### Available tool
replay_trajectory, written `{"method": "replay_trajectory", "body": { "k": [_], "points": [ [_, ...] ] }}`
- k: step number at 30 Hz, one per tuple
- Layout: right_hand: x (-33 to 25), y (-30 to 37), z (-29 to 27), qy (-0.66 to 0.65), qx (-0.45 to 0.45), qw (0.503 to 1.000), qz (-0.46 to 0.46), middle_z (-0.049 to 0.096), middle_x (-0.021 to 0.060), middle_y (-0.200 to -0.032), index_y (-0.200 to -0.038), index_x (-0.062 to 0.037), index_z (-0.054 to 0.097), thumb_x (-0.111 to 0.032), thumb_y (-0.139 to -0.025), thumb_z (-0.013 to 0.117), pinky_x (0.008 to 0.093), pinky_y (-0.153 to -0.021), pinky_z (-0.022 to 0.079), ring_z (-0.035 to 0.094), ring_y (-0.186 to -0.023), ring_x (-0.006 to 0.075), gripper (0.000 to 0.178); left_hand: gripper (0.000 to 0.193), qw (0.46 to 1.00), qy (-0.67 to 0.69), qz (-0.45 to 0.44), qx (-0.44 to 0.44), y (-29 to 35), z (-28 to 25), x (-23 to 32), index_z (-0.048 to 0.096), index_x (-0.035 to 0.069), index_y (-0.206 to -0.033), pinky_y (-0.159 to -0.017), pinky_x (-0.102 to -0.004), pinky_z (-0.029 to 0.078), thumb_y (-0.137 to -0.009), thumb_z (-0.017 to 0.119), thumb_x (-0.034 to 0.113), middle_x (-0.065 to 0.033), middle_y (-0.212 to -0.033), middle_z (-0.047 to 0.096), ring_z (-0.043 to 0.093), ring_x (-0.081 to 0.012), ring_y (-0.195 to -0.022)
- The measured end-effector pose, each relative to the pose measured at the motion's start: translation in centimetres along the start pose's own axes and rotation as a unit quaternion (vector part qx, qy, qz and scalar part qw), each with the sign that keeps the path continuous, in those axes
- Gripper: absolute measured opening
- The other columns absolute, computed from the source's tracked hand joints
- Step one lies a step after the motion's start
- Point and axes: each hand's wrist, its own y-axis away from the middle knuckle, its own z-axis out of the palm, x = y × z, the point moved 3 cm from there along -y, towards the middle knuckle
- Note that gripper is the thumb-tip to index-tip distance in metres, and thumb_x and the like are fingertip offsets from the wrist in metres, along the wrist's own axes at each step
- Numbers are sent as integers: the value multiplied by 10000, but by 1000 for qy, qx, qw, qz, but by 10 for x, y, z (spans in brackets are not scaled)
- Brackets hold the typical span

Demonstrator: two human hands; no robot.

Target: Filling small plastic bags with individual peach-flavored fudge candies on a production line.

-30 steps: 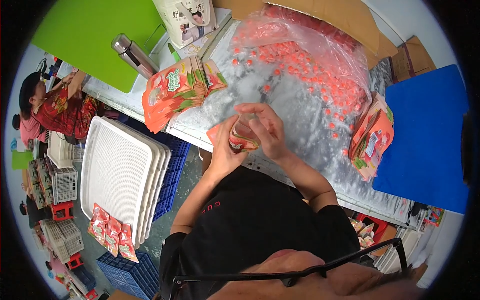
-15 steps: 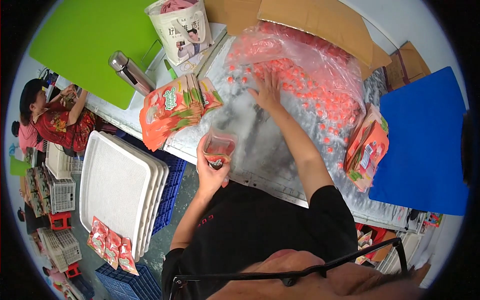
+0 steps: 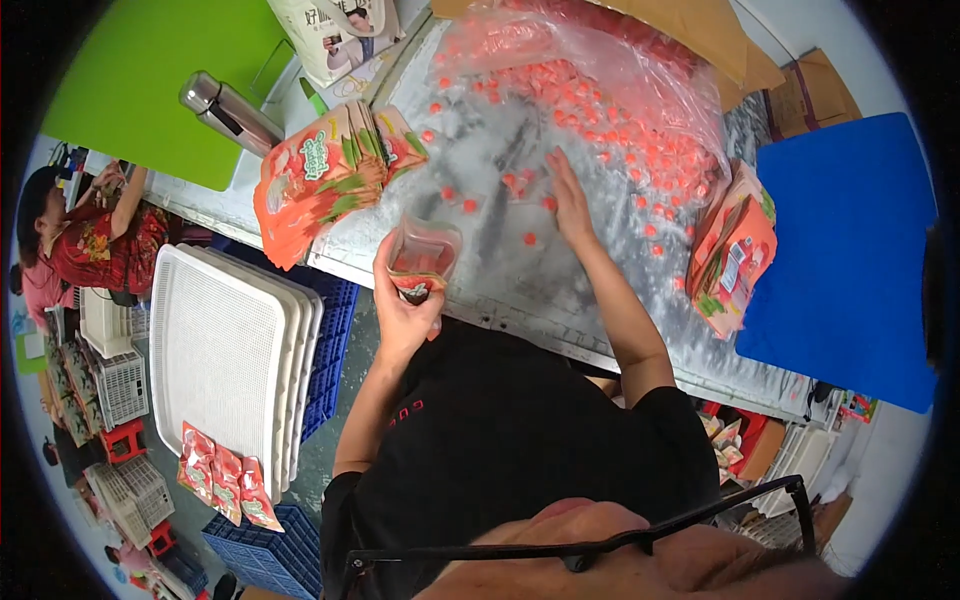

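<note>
My left hand (image 3: 405, 322) grips an open pouch (image 3: 424, 250), see-through at the top with red and green print below. It is held over the table's near edge with its mouth upward. On the grey, powdery tabletop (image 3: 490, 265), my right hand (image 3: 573, 205) rests on its edge, fingers stretched out and nothing in its grasp. Several small red-orange wrapped pieces, probably sweets (image 3: 470, 206), lie loose between the two hands. Beyond the right hand spreads a pile of the same pieces (image 3: 600, 120), spilling from a clear plastic bag (image 3: 690, 70).
Flat printed pouches (image 3: 310, 185) are stacked at left, and another stack (image 3: 735, 255) stands by a blue board (image 3: 840, 270). A steel flask (image 3: 230, 115) and tote bag (image 3: 340, 40) are at back left. White trays (image 3: 220, 340) bear filled packets (image 3: 228, 480). A co-worker (image 3: 95, 240) works far left.
My right hand has drawn back from the pile toward me, and several pieces now lie apart from it, nearer the pouch. The left hand still holds the pouch. The whole view has shifted slightly.
</note>
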Motion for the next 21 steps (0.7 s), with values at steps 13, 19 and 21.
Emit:
{"method": "replay_trajectory", "body": {
  "k": [13,19,21],
  "points": [
    [-30,23,9,134,21,989,-60,430,200,-1452,-1418,-35,421,-174,-936,507,464,-1138,280,384,-1353,371,509,836,986,-102,110,72,5,-35,0,333,19,-1432,-1017,-343,423,-674,671,-83,-142,-1341,469,500,-232,-1215],
    [-41,8,37,294,-26,951,-86,389,174,-1486,-1403,-68,461,-266,-936,560,542,-1125,254,351,-1359,387,516,831,989,-81,97,83,9,-42,-3,338,12,-1427,-1020,-343,417,-683,702,-64,-137,-1334,471,499,-228,-1211],
    [-41,7,42,375,-59,921,-83,382,157,-1494,-1401,-81,471,-305,-940,563,555,-1119,250,348,-1356,391,521,826,986,-100,100,87,10,-42,-1,344,7,-1421,-1026,-344,410,-693,731,-43,-133,-1325,478,500,-225,-1209]
  ]
}}
